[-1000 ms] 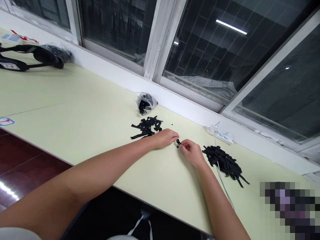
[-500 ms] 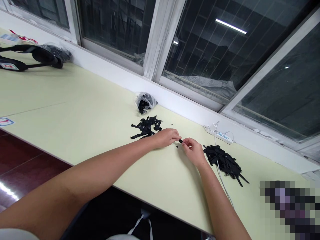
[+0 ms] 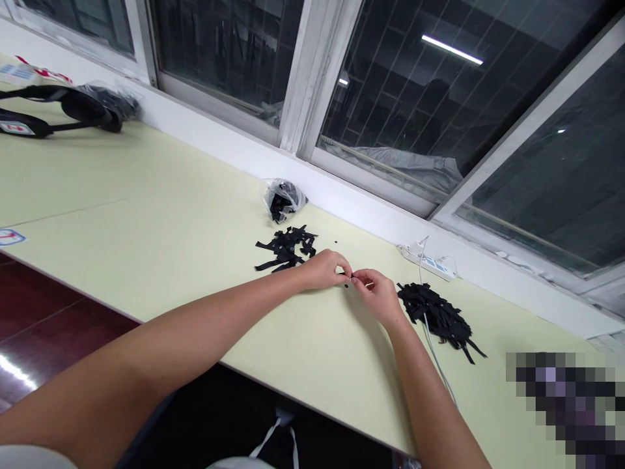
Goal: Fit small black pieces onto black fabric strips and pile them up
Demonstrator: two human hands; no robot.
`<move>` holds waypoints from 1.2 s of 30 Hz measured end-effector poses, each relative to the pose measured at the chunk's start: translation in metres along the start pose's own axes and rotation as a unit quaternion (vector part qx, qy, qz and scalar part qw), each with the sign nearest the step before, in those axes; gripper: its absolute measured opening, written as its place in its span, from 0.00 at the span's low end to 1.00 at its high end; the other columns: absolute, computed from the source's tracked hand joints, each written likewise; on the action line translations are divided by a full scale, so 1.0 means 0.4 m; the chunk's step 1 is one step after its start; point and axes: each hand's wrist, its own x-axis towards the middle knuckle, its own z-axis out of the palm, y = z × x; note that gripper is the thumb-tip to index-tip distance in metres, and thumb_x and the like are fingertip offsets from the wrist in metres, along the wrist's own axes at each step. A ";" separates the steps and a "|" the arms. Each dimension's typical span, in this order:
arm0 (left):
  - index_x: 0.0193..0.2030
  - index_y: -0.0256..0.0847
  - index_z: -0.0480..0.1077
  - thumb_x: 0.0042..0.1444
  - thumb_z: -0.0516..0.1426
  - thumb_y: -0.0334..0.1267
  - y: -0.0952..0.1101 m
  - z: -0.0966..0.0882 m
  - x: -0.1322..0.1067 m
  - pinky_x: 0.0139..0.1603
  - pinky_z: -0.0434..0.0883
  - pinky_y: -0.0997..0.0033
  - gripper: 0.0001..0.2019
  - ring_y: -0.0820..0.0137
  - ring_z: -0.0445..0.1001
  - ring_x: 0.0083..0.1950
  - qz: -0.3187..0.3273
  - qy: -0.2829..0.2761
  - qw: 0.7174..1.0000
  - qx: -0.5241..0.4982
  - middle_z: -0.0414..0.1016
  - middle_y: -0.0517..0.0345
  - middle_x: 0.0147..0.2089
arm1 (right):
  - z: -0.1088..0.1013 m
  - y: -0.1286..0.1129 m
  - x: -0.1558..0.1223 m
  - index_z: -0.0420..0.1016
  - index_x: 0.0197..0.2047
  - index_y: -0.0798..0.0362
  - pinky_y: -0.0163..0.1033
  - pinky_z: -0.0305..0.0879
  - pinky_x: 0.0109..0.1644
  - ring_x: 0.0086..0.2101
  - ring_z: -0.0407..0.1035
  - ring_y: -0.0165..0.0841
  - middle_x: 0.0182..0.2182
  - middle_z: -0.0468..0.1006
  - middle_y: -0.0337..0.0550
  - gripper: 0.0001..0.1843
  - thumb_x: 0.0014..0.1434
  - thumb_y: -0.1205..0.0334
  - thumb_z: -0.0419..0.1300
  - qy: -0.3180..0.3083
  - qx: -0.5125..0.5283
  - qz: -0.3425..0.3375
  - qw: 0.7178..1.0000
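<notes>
Over the pale table, my left hand (image 3: 328, 268) and my right hand (image 3: 375, 292) meet fingertip to fingertip. Both pinch a small black strap piece (image 3: 352, 276), mostly covered by the fingers. Just below the fingertips a small black round part (image 3: 346, 286) lies on the table, and another black dot (image 3: 336, 242) lies farther back. Beyond my left wrist is a loose pile of short black straps (image 3: 288, 246), some with small round fittings. A larger heap of black straps (image 3: 434, 316) sits to the right of my right hand.
A clear plastic bag (image 3: 284, 200) of black pieces stands by the wall ledge. A white power strip (image 3: 430, 263) lies behind the right heap, its cable (image 3: 432, 348) crossing that heap. Black padded straps (image 3: 83, 111) lie far left. Windows (image 3: 390, 98) line the back.
My left fingers have shifted their grip on the small strap piece, thumb and forefinger now bent against it. The piece is more hidden than before. The piles look the same.
</notes>
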 end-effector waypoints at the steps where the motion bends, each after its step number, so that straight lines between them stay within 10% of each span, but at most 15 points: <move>1: 0.36 0.41 0.80 0.53 0.60 0.33 0.001 -0.001 0.000 0.47 0.69 0.71 0.06 0.67 0.76 0.43 0.000 0.001 1.000 0.001 0.81 0.58 0.39 | 0.000 -0.002 0.000 0.79 0.38 0.52 0.38 0.66 0.35 0.30 0.71 0.33 0.35 0.80 0.44 0.13 0.58 0.54 0.57 0.000 0.003 0.001 1.000; 24: 0.42 0.40 0.76 0.60 0.56 0.32 0.000 -0.010 0.000 0.46 0.67 0.70 0.07 0.67 0.74 0.44 0.071 0.002 0.997 0.043 0.79 0.56 0.41 | 0.002 -0.001 0.004 0.78 0.38 0.53 0.36 0.64 0.32 0.29 0.69 0.34 0.31 0.79 0.43 0.17 0.59 0.49 0.56 -0.032 0.042 0.036 0.998; 36: 0.39 0.40 0.75 0.62 0.56 0.34 -0.032 -0.018 0.008 0.49 0.67 0.67 0.06 0.66 0.73 0.45 0.047 0.049 0.994 0.083 0.78 0.56 0.41 | 0.035 0.016 0.007 0.80 0.39 0.49 0.39 0.65 0.42 0.34 0.73 0.35 0.33 0.81 0.41 0.11 0.59 0.63 0.56 -0.076 -0.098 -0.001 0.992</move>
